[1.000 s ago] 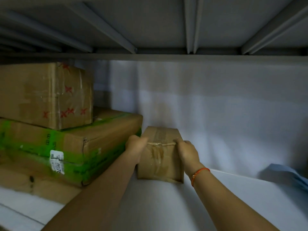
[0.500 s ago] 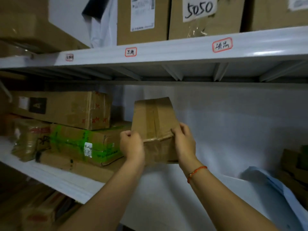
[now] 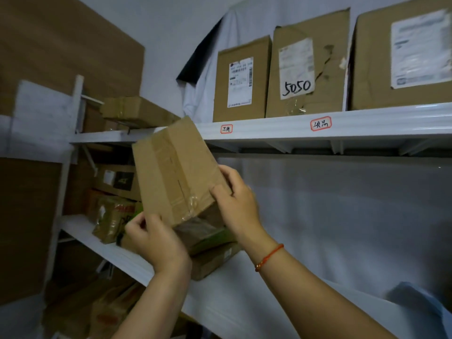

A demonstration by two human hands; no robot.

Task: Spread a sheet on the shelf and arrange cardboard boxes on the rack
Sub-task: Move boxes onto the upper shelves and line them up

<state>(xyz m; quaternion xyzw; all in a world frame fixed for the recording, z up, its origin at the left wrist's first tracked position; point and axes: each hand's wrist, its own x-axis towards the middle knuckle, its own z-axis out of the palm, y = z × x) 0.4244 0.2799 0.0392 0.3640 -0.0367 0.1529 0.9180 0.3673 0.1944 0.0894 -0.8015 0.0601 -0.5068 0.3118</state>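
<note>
1. Nearest to us: both forearms reach up, a red bracelet (image 3: 269,257) on the right wrist.
2. Left hand (image 3: 156,243) pinches the small cardboard box (image 3: 176,172) at its lower left corner, fingers curled onto the edge.
3. Right hand (image 3: 236,201) clamps the box's lower right edge, thumb on the taped front, fingers wrapped behind.
4. So the box is up in the air, tilted, top leaning left, in front of the middle shelf (image 3: 220,297) and reaching up to the upper shelf edge (image 3: 269,127). Clear tape runs down its front.
5. Below and behind it, the white sheet (image 3: 330,216) covers the middle shelf and hangs up the back wall.
6. Left on that shelf: a stack of boxes (image 3: 115,199), incl. one w/ green tape, partly hidden by the held box.
7. Farther up, three boxes stand on the upper shelf; the mid one has a label reading "5050" (image 3: 296,87).
8. Two red-framed tags on the shelf edge, text too small to read.
</note>
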